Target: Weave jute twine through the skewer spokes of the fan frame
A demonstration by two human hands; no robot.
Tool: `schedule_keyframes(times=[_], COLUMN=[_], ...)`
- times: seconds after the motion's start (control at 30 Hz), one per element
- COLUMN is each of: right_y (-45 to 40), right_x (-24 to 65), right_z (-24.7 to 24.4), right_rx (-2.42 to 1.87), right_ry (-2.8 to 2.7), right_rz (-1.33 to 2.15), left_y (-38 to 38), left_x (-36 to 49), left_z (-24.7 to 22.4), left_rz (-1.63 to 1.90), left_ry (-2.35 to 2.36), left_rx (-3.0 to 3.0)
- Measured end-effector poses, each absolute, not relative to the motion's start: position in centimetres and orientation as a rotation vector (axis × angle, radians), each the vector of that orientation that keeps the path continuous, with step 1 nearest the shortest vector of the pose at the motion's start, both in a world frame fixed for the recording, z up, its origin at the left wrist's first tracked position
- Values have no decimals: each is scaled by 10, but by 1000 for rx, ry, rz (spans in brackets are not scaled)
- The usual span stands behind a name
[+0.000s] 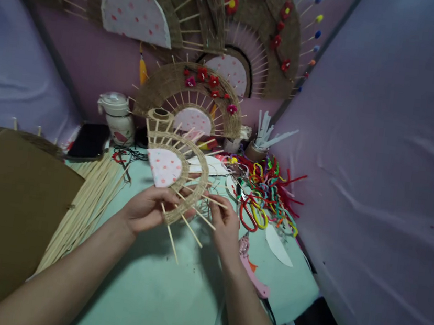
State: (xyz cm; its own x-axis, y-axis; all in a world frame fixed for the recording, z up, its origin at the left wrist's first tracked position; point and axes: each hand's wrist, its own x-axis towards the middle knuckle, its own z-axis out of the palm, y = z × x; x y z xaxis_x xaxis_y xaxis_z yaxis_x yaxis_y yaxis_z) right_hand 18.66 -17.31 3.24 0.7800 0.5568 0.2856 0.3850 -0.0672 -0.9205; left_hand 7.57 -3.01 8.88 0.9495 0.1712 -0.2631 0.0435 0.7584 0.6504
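Observation:
A half-round fan (200,173) of thin wooden sticks wound with brown twine is held tilted above the table. Its inner half-disc (164,168) is white with red dots. My left hand (152,208) is closed on the fan's lower left part, thumb in front and fingers behind. My right hand (225,224) is pinched at the fan's right side, by the stick ends. Whether it grips a stick or a strand of twine is hidden. Loose thin strands lie behind the fan near my right fingertips.
Long thin sticks (83,204) and brown cardboard (10,200) lie left. On the right are red-handled scissors (249,214), a pink glue gun (252,275) and colourful pipe cleaners (272,190). A lidded jar (117,118) and twine roll (160,118) stand behind, below larger decorated fans (190,88).

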Motion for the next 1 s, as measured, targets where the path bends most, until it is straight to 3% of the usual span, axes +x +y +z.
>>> schedule_keyframes(times=[0.1, 0.37, 0.53, 0.7, 1.0], right_y=[-204, -318, -328, -337, -369], right_x=[180, 185, 190, 195, 251], right_z=[34, 22, 9, 11, -6], right_rx=[-1896, -2471, -2741, -2701, -2992], right_ry=[-930, -1131, -1090, -1112, -761], right_rz=[0, 59, 163, 315, 34], left_y=[-29, -34, -34, -31, -27], left_x=[73, 65, 65, 64, 62], left_z=[102, 123, 121, 119, 121], left_rz=[192, 258, 287, 245, 243], left_ry=[375, 470, 507, 430, 495], left_rx=[679, 700, 698, 712, 771])
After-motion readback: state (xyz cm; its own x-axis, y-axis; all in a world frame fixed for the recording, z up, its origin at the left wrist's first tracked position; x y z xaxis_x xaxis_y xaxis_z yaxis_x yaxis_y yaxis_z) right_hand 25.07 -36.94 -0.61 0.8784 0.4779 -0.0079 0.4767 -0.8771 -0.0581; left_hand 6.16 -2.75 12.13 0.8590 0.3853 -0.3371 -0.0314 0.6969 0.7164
